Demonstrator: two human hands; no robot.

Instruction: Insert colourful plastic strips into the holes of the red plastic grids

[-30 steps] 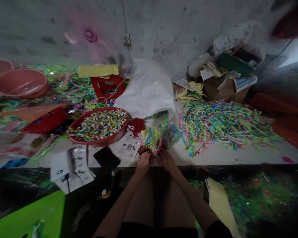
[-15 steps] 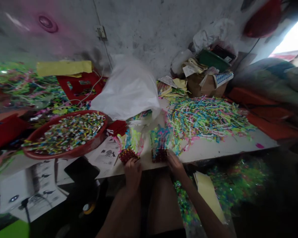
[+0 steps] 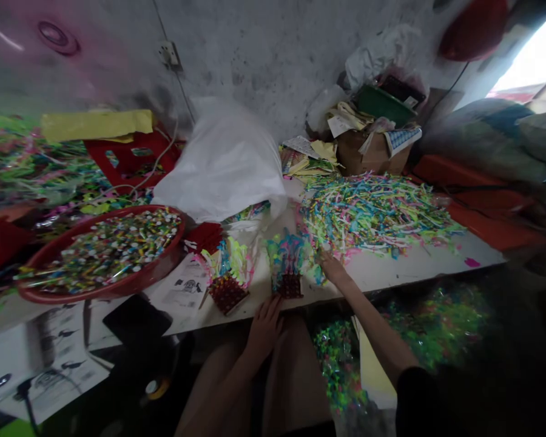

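Two dark red perforated blocks lie near the table's front edge. Colourful plastic strips stand out of the far side of both the left block [image 3: 228, 294] and the right block [image 3: 291, 286]. My left hand [image 3: 264, 325] rests with its fingers stretched out at the near left corner of the right block. To the right of that block, my right hand [image 3: 334, 269] is at the near edge of a heap of thin coloured strips [image 3: 377, 212]. Its fingertips are blurred among loose strips, so I cannot make out whether they pinch one.
A red basin [image 3: 118, 291] full of small white-tipped pieces stands left. Behind the blocks sits a white sack [image 3: 227, 164], with a red slab [image 3: 204, 237] before it. A cardboard box [image 3: 368, 152] is at the back right. Bags of green pieces [image 3: 341, 358] lie below the table edge.
My left hand has left the left block and moved right to the right block. My right hand has gone from the right block to the strip heap. The view has shifted slightly.
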